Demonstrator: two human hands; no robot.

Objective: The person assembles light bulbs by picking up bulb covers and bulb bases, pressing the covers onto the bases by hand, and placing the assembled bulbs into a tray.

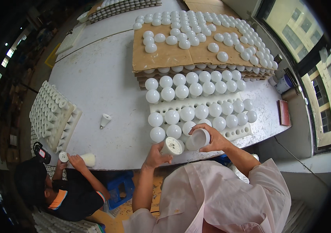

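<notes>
My left hand [156,157] is closed around a white LED bulb base [173,146], its open round end with the light board turned up. In my right hand [214,140] is a white bulb cover [197,139], a hollow dome whose open rim tilts toward the base. The two parts are close together; from here I cannot tell whether their edges touch. Just beyond my hands, a white foam tray [196,101] holds rows of bulbs with round white globes [172,117] upward.
Stacked brown cardboard sheets [165,58] carry many white domes. A single bulb base [105,120] lies on the white table [91,77]. On the left, trays of bulb bases [52,112] stand near a co-worker [62,194] holding a round part. A red box [284,113] sits by the window.
</notes>
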